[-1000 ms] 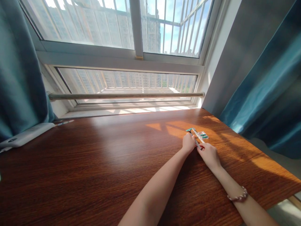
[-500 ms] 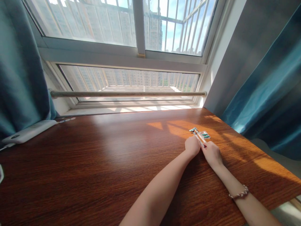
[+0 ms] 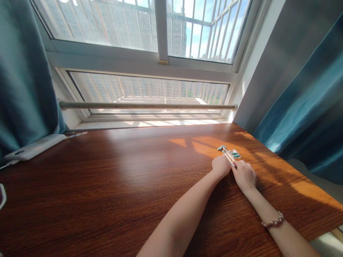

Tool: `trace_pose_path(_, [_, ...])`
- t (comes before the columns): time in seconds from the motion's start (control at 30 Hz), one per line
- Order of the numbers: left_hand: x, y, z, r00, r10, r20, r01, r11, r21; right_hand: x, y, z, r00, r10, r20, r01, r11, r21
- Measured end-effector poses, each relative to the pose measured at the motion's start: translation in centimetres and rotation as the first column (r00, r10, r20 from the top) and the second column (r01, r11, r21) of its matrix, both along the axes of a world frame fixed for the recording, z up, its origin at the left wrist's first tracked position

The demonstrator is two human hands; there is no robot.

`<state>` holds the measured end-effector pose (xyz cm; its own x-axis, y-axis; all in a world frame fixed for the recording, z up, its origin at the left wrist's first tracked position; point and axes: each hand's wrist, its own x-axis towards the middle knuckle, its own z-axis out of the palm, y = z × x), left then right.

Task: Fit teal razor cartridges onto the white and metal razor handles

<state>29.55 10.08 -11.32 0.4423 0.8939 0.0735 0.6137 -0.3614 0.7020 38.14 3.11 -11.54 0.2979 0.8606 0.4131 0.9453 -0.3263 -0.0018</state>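
A razor [image 3: 227, 155] with a white handle and a greenish head points away from me, between my two hands. My left hand [image 3: 221, 166] is closed on the handle from the left, its fingertips mostly hidden behind the back of the hand. On the other side my right hand [image 3: 244, 175] is closed at the near end of the handle, thumb along it. Just beyond, a small clear pack with green pieces [image 3: 236, 154], which look like razor cartridges, lies on the brown wooden table [image 3: 107, 185].
A white power strip [image 3: 36, 145] with a cable lies at the table's left edge, under a blue curtain [image 3: 24, 78]. Behind the table runs a rail [image 3: 147, 106] before the window. Another blue curtain [image 3: 302, 103] hangs at the right.
The view has shifted slightly. Both hands stay on the razor, and its handle seems turned a little. The clear pack lies in the same place on the table.
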Motion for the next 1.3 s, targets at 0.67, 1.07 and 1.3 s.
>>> trace_pose_path(0.67, [0.0,-1.1,-0.3,1.000,-0.002,-0.019,0.003,0.999,0.034,0.1,0.1,-0.1,0.999,0.002,0.052,-0.002,1.000,0.001])
trace_pose_path(1.07, [-4.6,-4.0,3.2,0.977,-0.172,-0.123,0.195,0.957,0.214,0.0,-0.3,-0.4,0.981,0.191,0.036,-0.194,0.970,0.143])
trace_pose_path(1.3, [-20.6,-15.2,6.9,0.810,-0.520,-0.271,0.560,0.552,0.618,-4.2,-2.2,0.4,0.714,0.697,-0.066,-0.669,0.707,0.226])
